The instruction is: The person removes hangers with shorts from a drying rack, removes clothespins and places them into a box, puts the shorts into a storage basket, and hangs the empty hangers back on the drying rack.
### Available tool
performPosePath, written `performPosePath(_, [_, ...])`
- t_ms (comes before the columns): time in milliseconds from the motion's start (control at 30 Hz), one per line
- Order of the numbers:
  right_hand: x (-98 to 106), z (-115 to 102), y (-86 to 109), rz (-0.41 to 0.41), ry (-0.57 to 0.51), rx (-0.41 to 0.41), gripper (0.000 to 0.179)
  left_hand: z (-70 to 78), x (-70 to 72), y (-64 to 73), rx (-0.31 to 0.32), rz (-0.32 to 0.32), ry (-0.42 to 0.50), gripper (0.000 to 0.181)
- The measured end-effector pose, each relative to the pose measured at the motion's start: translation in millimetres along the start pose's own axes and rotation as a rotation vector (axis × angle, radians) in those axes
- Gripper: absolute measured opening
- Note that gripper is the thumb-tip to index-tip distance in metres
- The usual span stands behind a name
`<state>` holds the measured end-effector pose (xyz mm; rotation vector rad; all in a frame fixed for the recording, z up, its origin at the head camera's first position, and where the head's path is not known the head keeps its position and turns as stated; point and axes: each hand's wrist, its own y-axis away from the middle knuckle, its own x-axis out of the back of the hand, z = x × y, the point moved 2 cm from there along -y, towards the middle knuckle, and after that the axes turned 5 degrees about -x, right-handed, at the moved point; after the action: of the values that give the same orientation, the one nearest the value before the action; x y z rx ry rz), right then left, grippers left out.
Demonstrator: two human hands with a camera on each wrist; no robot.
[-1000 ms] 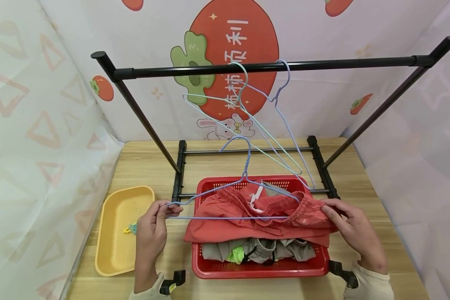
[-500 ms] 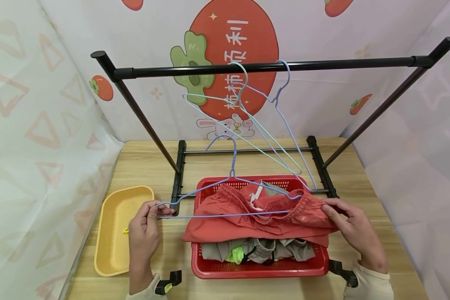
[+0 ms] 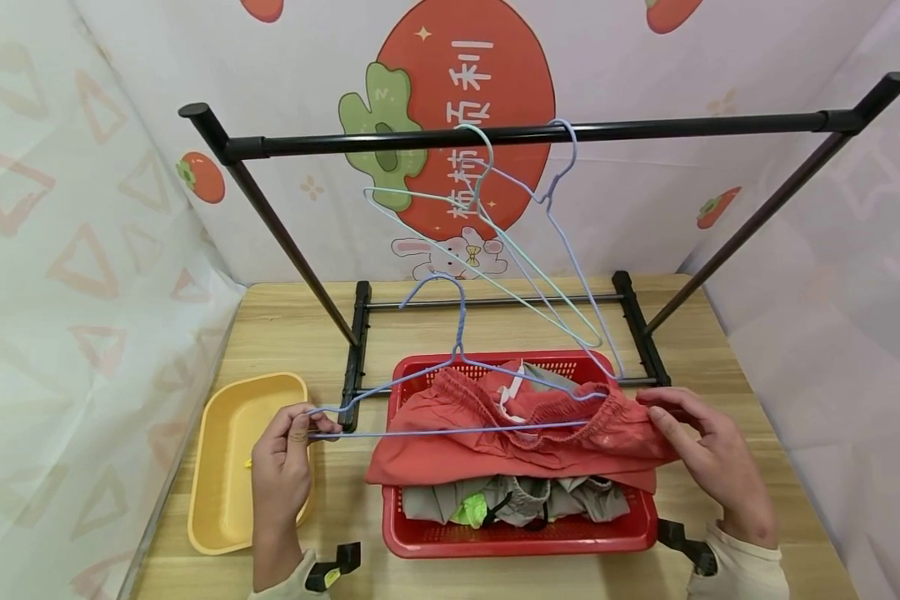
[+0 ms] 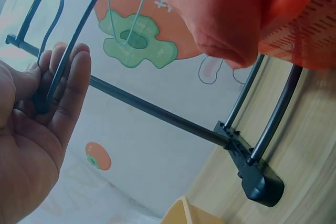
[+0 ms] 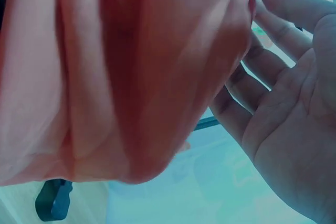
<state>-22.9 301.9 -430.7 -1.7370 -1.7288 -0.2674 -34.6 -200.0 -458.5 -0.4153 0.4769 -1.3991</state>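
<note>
A blue wire hanger [image 3: 420, 375] lies across the red shorts [image 3: 450, 446], its right end tucked inside their elastic waistband. My left hand [image 3: 285, 450] pinches the hanger's left corner; in the left wrist view, fingers and thumb [image 4: 26, 82] close round its wire. The shorts rest over the red basket [image 3: 450, 547], a white drawstring showing at the waist. My right hand [image 3: 712, 458] is at the right end of the waistband. In the right wrist view, its fingers [image 5: 236, 108] reach behind the cloth, while the thumb [image 5: 286, 3] stands just off the fabric edge.
A black garment rack [image 3: 525, 133] stands behind the basket, with a mint hanger [image 3: 420, 194] and another blue hanger [image 3: 570, 237] on its bar. Grey clothes [image 3: 525, 500] lie in the basket. A yellow tray [image 3: 213, 475] sits at the left.
My left hand has moved left with the hanger, whose hook has shifted left too. The right hand's fingers have loosened and lifted slightly at the waistband.
</note>
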Motion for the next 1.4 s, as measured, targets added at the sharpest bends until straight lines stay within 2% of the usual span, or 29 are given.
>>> performPosePath(133, [0, -2, -0.8, -0.023, -0.004, 0.015, 0.034, 0.8, -0.6, -1.3, -0.004, 0.009, -0.048, 0.021])
performPosePath(233, [-1, -4, -1.6, -0.026, 0.011, -0.017, 0.033, 1.9, 0.3, -2.7, -0.026, 0.018, -0.053, 0.020])
performPosePath(400, [-2, -4, -2.6, 0.012, 0.018, -0.045, 0.028, 2.0, 2.8, -4.8, -0.056, 0.028, 0.026, 0.018])
performPosePath(567, [-3, 1, -3.2, 0.036, 0.030, -0.025, 0.028, 1.7, 4.9, -4.5, -0.040, 0.060, 0.033, 0.018])
performPosePath(667, [-2, 4, -3.2, 0.034, 0.037, -0.020, 0.028, 1.6, 6.6, -4.5, -0.049, 0.079, 0.052, 0.019])
performPosePath(867, [-2, 5, -2.4, 0.005, 0.027, -0.020, 0.025, -1.2, 8.7, -2.5, -0.065, 0.053, 0.036, 0.017])
performPosePath(1000, [-3, 3, -2.3, 0.000, -0.007, 0.006, 0.026, 0.5, 9.4, -0.8, -0.081, 0.063, 0.062, 0.017])
performPosePath(1133, [-4, 0, -2.8, 0.009, -0.031, 0.036, 0.032, 3.1, 9.1, -0.1, -0.088, 0.103, 0.084, 0.019])
performPosePath(1233, [-6, -2, -3.3, -0.013, -0.022, 0.034, 0.033, 4.1, 7.5, 0.6, -0.093, 0.133, 0.108, 0.019])
performPosePath(1400, [-8, -4, -2.3, -0.045, -0.011, 0.010, 0.037, 2.4, -1.6, 0.1, -0.088, 0.068, 0.128, 0.018])
